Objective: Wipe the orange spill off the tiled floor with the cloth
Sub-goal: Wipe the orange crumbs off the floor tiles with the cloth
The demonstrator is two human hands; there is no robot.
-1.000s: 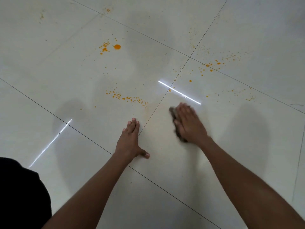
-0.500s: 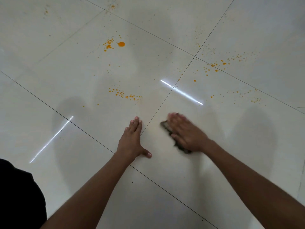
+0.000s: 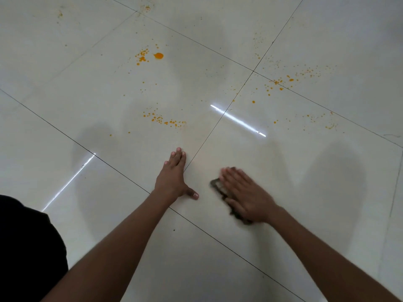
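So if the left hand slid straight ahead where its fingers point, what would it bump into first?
Probably the nearest line of orange drops, just ahead of the left hand flat on the tiled floor. Only bare tile lies between them.

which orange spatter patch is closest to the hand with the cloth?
The short trail of drops just beyond the left hand's fingertips. The other patches, including the one with the big drop, lie farther from the right hand and cloth.

Glossy pale tiled floor (image 3: 283,247), dark grout lines; orange spill (image 3: 158,55) spattered across it, a dark cloth (image 3: 217,186) lying flat.
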